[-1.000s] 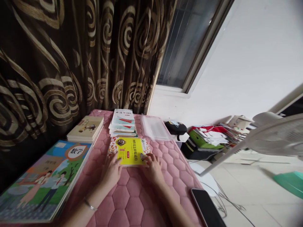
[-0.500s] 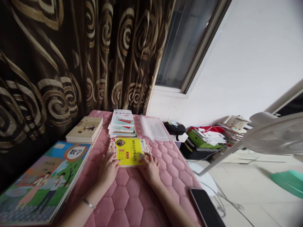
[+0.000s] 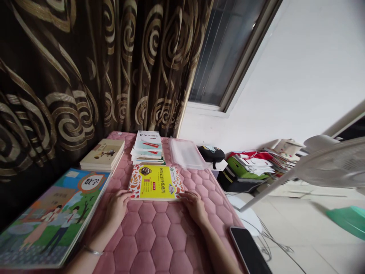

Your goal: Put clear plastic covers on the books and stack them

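A book with a yellow and orange-patterned cover [image 3: 156, 183] lies flat on the pink quilted cover of the table [image 3: 161, 236]. My left hand [image 3: 117, 207] is at its near left corner, fingers stretched out and the tips touching or very close to the edge. At the near right corner, my right hand [image 3: 196, 207] has its fingers extended, tips against the edge. Neither hand is wrapped round the book. Just behind it sits a stack of white-covered books [image 3: 147, 144].
To the left are a blue-green textbook stack [image 3: 57, 217] and a beige book stack [image 3: 103, 154]. Clear plastic sleeves [image 3: 186, 154] lie at the back right. A phone [image 3: 249, 249] rests by the right edge. Beyond it stands a white fan [image 3: 333, 163]; a patterned curtain [image 3: 128, 68] hangs behind.
Both hands have slid apart, from lying over the yellow book's front part to its two near corners. More of its cover now shows, and the book stays in about the same place.
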Action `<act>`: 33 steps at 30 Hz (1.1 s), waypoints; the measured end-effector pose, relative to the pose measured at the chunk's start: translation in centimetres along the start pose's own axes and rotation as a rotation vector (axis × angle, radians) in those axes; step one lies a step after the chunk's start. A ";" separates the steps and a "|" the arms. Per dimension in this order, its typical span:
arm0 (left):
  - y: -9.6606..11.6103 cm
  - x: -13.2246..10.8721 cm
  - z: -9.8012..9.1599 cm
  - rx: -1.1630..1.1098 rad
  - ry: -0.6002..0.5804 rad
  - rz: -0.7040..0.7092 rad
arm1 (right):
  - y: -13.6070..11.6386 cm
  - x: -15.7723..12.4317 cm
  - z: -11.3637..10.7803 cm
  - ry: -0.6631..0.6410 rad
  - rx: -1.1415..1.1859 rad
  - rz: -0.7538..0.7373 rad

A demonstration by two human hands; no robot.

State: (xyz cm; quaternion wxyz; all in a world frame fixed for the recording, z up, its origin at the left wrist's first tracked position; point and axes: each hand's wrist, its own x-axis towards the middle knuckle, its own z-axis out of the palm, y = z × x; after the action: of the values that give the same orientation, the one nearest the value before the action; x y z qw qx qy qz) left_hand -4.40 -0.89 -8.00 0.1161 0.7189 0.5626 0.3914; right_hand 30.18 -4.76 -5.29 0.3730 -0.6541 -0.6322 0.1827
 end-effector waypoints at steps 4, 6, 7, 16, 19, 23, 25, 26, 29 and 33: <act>0.4 -0.3 -0.1 0.081 0.028 0.023 | -0.2 -0.1 -0.3 -0.014 -0.028 0.002; 1.3 -0.5 -0.3 0.187 0.042 0.044 | -0.7 -0.3 -0.4 -0.014 -0.108 0.032; 2.1 -0.6 -0.4 0.256 0.052 0.047 | -1.1 -0.4 -0.3 -0.008 -0.158 0.042; 9.3 -0.3 3.8 0.341 -0.018 0.093 | -5.5 -0.3 3.5 0.026 -0.423 -0.122; 10.4 0.1 5.0 0.289 -0.041 0.094 | -6.6 -0.2 5.1 0.049 -0.413 -0.133; 10.6 0.3 4.5 0.240 -0.069 0.051 | -7.1 -0.3 5.6 0.055 -0.392 -0.124; 9.9 0.3 3.8 0.246 -0.066 0.026 | -6.8 -0.3 5.1 0.037 -0.387 -0.101; 9.3 0.3 3.4 0.252 -0.057 0.013 | -6.6 -0.2 4.6 0.026 -0.388 -0.087; 6.4 0.4 2.3 0.238 -0.013 0.015 | -5.5 -0.1 2.7 0.013 -0.391 -0.032; 1.5 0.4 1.1 0.112 0.061 0.027 | -3.5 -0.2 0.2 -0.014 -0.341 0.043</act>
State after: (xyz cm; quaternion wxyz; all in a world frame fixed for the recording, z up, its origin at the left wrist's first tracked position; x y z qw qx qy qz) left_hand -2.52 -0.78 -7.65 0.0530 0.7194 0.5772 0.3827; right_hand 27.58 -5.18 -2.91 0.2483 -0.7198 -0.6426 0.0855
